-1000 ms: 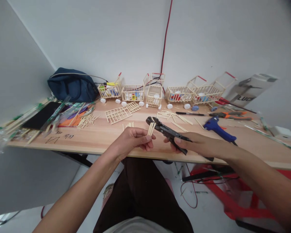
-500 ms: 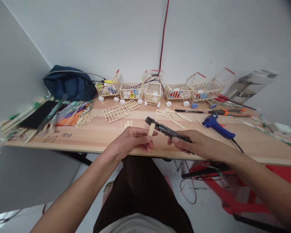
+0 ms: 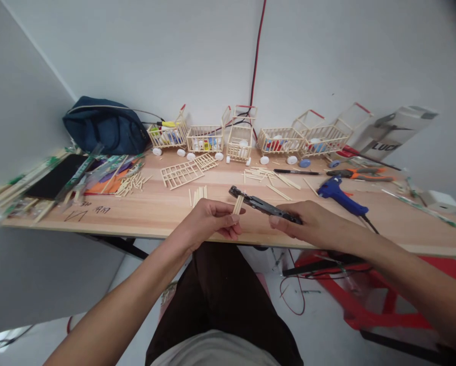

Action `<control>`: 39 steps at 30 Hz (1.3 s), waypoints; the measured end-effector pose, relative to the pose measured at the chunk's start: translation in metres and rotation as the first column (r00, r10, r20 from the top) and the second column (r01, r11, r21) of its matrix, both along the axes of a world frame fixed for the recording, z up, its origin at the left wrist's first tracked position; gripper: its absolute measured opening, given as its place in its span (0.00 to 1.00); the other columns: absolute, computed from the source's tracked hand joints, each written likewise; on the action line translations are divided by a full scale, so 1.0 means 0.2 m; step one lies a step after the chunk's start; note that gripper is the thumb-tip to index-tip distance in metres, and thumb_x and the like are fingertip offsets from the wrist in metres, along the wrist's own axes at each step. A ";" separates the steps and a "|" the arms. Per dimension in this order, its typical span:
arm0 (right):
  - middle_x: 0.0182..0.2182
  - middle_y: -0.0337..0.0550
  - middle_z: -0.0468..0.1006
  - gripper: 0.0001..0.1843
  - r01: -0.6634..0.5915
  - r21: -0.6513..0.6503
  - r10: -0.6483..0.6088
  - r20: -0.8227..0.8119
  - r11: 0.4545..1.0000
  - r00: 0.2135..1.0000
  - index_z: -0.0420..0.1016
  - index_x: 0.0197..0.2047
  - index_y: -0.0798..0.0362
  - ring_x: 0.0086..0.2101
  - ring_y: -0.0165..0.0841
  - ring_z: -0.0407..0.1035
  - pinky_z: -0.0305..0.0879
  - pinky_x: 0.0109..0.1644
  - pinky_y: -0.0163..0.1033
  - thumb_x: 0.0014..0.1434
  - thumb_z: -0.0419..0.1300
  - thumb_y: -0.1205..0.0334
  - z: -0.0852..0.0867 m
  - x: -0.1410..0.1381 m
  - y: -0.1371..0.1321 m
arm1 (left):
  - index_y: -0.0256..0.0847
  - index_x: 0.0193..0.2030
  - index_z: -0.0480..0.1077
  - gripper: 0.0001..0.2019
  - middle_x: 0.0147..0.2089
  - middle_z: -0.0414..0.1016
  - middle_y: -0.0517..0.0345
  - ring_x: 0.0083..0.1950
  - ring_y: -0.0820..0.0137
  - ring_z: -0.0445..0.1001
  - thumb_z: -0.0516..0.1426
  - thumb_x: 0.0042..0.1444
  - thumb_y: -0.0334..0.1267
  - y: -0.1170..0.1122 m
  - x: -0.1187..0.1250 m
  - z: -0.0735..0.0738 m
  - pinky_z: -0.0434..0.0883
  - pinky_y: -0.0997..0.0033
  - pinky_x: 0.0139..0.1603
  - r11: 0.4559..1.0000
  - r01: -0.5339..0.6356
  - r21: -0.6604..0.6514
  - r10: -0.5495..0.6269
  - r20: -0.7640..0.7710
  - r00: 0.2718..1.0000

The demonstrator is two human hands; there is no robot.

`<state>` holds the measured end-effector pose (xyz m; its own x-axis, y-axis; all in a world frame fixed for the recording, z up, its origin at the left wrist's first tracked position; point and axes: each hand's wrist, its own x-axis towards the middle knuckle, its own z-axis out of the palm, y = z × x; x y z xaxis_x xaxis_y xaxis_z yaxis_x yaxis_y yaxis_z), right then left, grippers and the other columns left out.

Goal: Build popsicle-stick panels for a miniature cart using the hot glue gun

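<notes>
While sticks [image 3: 238,204] lean right | pliers [image 3: 265,206] point left | long axis aslant

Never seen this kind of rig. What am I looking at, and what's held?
No robot grip here; a person works bare-handed. The single camera is worn on the head, looking forward and down. The left hand holds a few short wooden sticks. The right hand holds a black plier-like tool, its head at the sticks' upper ends; whether it bites them is too small to tell. On the table lie loose sticks, lattice panels, a black pen, a blue glue gun and orange-handled pliers. Behind them stand five small wooden carts.
</notes>
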<state>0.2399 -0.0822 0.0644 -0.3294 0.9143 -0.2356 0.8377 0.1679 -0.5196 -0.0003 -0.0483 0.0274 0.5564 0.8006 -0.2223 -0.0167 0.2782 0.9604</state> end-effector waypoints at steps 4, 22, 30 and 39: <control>0.21 0.37 0.64 0.29 -0.016 0.039 0.014 0.048 0.999 0.999 0.63 0.26 0.51 0.24 0.30 0.57 0.50 0.28 0.37 0.60 0.47 0.34 0.01 0.01 -0.01 | 0.28 0.36 0.77 0.14 0.25 0.77 0.53 0.24 0.73 0.76 0.66 0.46 0.38 -0.01 0.01 0.00 0.73 0.77 0.27 1.000 -0.002 -0.005 0.002 -0.007 1.000; 0.22 0.43 0.73 0.30 -0.010 0.108 0.006 0.041 0.994 0.999 0.72 0.29 0.54 0.24 0.32 0.63 0.54 0.29 0.38 0.63 0.45 0.37 -0.09 0.07 -0.05 | 0.28 0.38 0.76 0.16 0.25 0.77 0.53 0.24 0.72 0.76 0.67 0.45 0.39 -0.02 0.10 -0.07 0.73 0.76 0.26 0.991 0.043 -0.126 -0.036 0.052 0.998; 0.21 0.41 0.70 0.29 -0.027 0.131 0.020 0.057 0.991 0.998 0.70 0.28 0.54 0.23 0.31 0.62 0.54 0.29 0.37 0.65 0.44 0.39 -0.15 0.10 -0.03 | 0.27 0.39 0.76 0.21 0.24 0.77 0.52 0.23 0.72 0.75 0.71 0.38 0.37 0.04 0.12 -0.11 0.73 0.75 0.27 0.969 0.082 -0.234 -0.054 0.124 0.991; 0.22 0.43 0.72 0.28 -0.035 0.182 0.022 0.078 0.983 0.997 0.71 0.29 0.55 0.23 0.31 0.63 0.55 0.30 0.37 0.65 0.44 0.41 -0.18 0.08 -0.01 | 0.27 0.38 0.76 0.22 0.24 0.77 0.53 0.23 0.73 0.75 0.72 0.37 0.38 0.04 0.10 -0.11 0.72 0.77 0.27 0.963 0.100 -0.249 -0.067 0.140 0.988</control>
